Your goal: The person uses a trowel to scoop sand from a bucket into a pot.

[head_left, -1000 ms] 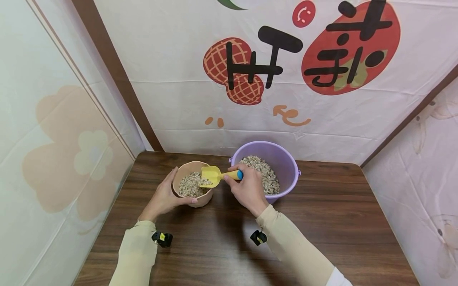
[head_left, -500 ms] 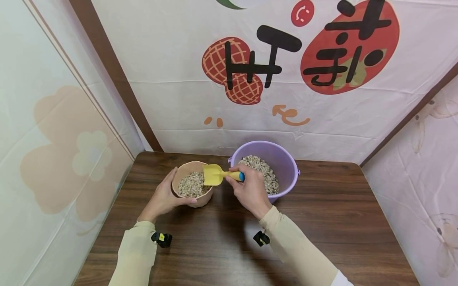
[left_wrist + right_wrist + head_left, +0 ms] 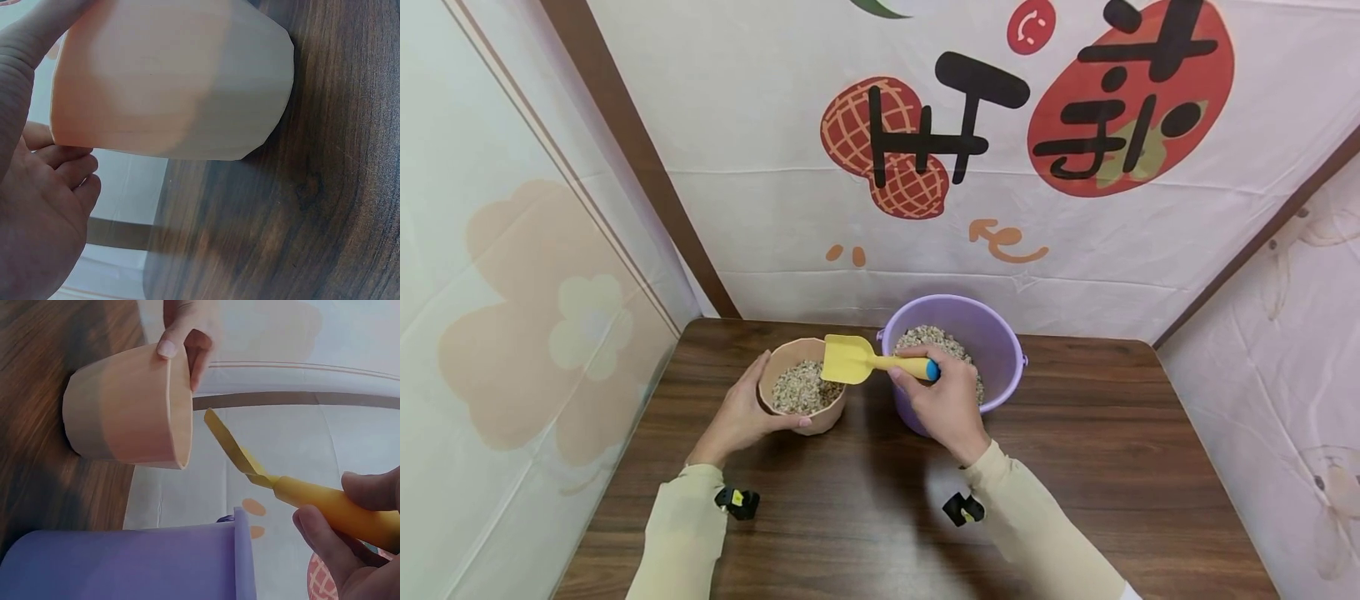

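Observation:
My left hand [image 3: 741, 421] holds a peach-coloured faceted pot [image 3: 822, 422], thumb at the near side and fingers round the left. The pot stands on the table, partly filled with speckled grain-like bits [image 3: 801, 388]. A yellow toy shovel [image 3: 847, 359] with a blue handle end is gripped by the handle in my right hand [image 3: 953, 408]. Its blade hangs over the pot's right rim, and no bits show on it. In the right wrist view, the shovel blade [image 3: 230, 445] is apart from the pot [image 3: 137, 406]. My right hand is over the purple bucket [image 3: 997, 354], hiding part of its contents.
The bucket stands right of the pot and holds more of the same bits [image 3: 931, 336]. Behind the brown wooden table [image 3: 1097, 467] hangs a printed cloth [image 3: 760, 217], close to the bucket. Another cloth wall [image 3: 497, 500] runs along the left edge.
The shovel has tipped and emptied: bits seen on its blade a second ago are gone. My right hand has shifted right, over the bucket's near side. My left hand keeps its place on the pot.

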Demonstrator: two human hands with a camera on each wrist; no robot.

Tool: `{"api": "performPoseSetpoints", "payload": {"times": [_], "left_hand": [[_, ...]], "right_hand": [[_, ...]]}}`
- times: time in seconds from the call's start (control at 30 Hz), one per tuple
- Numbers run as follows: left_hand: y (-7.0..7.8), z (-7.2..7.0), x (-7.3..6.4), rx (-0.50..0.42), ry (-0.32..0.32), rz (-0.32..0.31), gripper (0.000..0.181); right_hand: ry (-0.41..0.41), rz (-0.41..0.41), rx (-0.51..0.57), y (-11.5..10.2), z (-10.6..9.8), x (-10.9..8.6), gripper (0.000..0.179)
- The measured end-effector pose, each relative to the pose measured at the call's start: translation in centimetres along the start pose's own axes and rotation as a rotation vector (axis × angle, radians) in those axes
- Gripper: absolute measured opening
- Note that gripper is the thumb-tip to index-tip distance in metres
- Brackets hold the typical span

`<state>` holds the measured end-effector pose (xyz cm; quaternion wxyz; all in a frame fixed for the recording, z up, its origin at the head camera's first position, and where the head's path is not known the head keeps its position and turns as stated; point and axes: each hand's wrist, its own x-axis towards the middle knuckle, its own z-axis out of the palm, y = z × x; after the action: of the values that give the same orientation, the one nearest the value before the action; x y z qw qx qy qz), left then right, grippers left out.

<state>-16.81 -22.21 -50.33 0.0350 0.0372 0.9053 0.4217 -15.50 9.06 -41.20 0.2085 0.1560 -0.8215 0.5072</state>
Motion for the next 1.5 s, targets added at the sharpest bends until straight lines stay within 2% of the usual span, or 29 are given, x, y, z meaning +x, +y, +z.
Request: {"api": "performPoseSetpoints", "payload": {"times": [0.27,0.57,0.73,1.23,1.5], "left_hand": [[-0.1,0.0,0.0,-0.001,-0.001,0.0,0.14],[0.0,-0.1,0.0,-0.017,0.006,0.006,0.14],[-0.1,0.0,0.0,-0.013,0.007,0.008,0.14],[-0.2,0.1,0.0,-0.031,0.007,0.009,0.14],[-0.1,0.1,0.0,-0.033,0.006,0.0,0.14]], "right_hand": [[0.031,0.074,0.115,0.3,-1.7,0.2,0.022],[0.041,0.253,0.353,0.9,-4.5,0.1,0.025],[0.068,0.308,0.452,1.3,-6.0,0.1,0.026],[0.21,0.347,0.472,2.8,-9.6,0.0,0.03],[0.271,0.381,0.572,3.4,-11.4,-0.3,0.027]]}}
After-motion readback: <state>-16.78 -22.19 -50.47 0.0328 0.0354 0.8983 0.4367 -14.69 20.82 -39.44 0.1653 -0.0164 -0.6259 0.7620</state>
